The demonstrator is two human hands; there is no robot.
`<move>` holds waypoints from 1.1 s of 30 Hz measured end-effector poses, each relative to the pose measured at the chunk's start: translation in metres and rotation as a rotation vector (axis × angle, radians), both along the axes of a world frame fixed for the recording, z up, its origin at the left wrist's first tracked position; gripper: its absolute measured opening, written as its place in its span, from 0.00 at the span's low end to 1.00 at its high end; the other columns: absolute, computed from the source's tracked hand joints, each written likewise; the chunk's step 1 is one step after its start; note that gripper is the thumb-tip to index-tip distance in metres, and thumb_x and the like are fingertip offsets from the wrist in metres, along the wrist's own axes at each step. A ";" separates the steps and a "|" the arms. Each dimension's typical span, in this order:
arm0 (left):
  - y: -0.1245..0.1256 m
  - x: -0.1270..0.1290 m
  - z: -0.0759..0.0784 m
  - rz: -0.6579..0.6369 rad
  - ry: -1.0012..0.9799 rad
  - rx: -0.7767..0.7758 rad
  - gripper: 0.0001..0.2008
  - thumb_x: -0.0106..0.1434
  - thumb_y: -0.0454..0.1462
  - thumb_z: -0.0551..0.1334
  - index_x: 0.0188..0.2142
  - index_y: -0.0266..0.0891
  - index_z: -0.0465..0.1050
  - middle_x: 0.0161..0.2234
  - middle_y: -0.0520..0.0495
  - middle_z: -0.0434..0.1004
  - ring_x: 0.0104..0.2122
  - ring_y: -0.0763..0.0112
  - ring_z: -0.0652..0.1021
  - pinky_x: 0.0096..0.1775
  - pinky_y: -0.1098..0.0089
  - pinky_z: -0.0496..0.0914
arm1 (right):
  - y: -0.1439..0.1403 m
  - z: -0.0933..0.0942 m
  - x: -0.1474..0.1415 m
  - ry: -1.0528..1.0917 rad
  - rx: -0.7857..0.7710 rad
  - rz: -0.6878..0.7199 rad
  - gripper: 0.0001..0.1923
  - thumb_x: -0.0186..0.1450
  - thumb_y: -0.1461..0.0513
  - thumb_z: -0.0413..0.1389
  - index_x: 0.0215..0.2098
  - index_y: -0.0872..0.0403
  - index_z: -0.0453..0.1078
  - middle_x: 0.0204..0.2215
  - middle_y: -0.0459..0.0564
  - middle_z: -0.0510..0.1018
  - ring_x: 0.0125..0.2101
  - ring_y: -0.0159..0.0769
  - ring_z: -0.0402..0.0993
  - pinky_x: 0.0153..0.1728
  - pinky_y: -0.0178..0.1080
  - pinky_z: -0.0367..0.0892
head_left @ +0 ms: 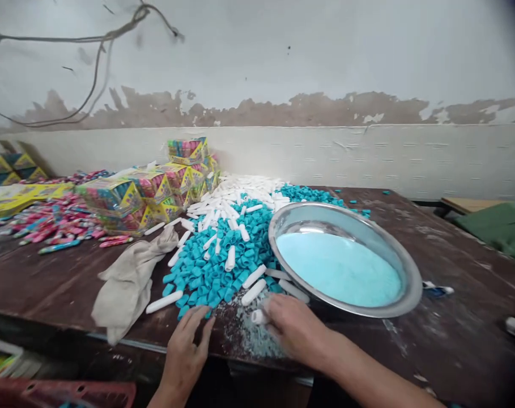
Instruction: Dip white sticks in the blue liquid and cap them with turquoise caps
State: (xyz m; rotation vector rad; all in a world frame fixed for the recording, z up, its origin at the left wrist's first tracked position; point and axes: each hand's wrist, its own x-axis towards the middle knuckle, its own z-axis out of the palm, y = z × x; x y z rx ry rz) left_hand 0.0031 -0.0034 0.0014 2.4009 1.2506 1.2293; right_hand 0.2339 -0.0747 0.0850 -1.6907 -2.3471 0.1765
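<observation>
the right hand [297, 328] grips a small white plastic tube [259, 317] beside the steel bowl of pale blue powder [342, 266]; the left hand [187, 348], fingers spread, reaches the heap of turquoise plastic caps [217, 266]. many loose pieces remain; boxed packs [150, 195] stand behind.

Turquoise caps [206, 272] and white tubes [235, 195] on a dark brown desk [452, 334]. Steel bowl [410, 283] of pale blue powder [337, 266]. Beige cloth [127, 283]; multicoloured boxes [150, 192].

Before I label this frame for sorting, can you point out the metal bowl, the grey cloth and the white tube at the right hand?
metal bowl [412, 283]: head view, right rim.
grey cloth [127, 283]: head view, middle fold.
white tube [258, 317]: head view, end showing beside the right hand [297, 328].
</observation>
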 end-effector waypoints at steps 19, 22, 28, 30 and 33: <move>0.007 0.028 -0.034 0.055 0.023 0.279 0.13 0.58 0.34 0.58 0.44 0.37 0.66 0.44 0.40 0.69 0.45 0.58 0.70 0.44 0.59 0.64 | 0.058 0.015 0.138 -0.540 -0.299 -0.177 0.10 0.56 0.71 0.49 0.29 0.60 0.72 0.29 0.59 0.76 0.32 0.44 0.73 0.28 0.37 0.61; 0.007 0.029 -0.033 0.066 0.040 0.280 0.12 0.58 0.34 0.58 0.43 0.37 0.67 0.44 0.40 0.69 0.44 0.58 0.70 0.43 0.59 0.64 | 0.062 0.011 0.139 -0.542 -0.323 -0.148 0.10 0.57 0.71 0.49 0.30 0.60 0.73 0.30 0.60 0.76 0.32 0.45 0.73 0.29 0.38 0.62; 0.007 0.029 -0.034 0.077 0.051 0.268 0.11 0.58 0.35 0.57 0.42 0.37 0.67 0.43 0.40 0.69 0.44 0.58 0.70 0.43 0.60 0.63 | 0.060 0.005 0.133 -0.474 -0.337 -0.178 0.11 0.53 0.75 0.49 0.26 0.62 0.72 0.28 0.62 0.76 0.31 0.47 0.73 0.29 0.40 0.62; 0.007 0.029 -0.034 0.082 0.052 0.268 0.11 0.58 0.35 0.57 0.42 0.38 0.66 0.43 0.40 0.69 0.44 0.59 0.70 0.43 0.61 0.63 | 0.062 0.003 0.127 -0.410 -0.326 -0.171 0.13 0.52 0.75 0.48 0.26 0.60 0.72 0.29 0.61 0.77 0.31 0.45 0.72 0.30 0.39 0.61; 0.007 0.029 -0.034 0.092 0.060 0.279 0.11 0.58 0.35 0.57 0.42 0.37 0.67 0.43 0.40 0.68 0.44 0.59 0.70 0.43 0.61 0.63 | 0.069 0.002 0.122 -0.237 -0.330 -0.173 0.13 0.51 0.74 0.48 0.28 0.57 0.72 0.30 0.53 0.77 0.31 0.39 0.71 0.30 0.35 0.61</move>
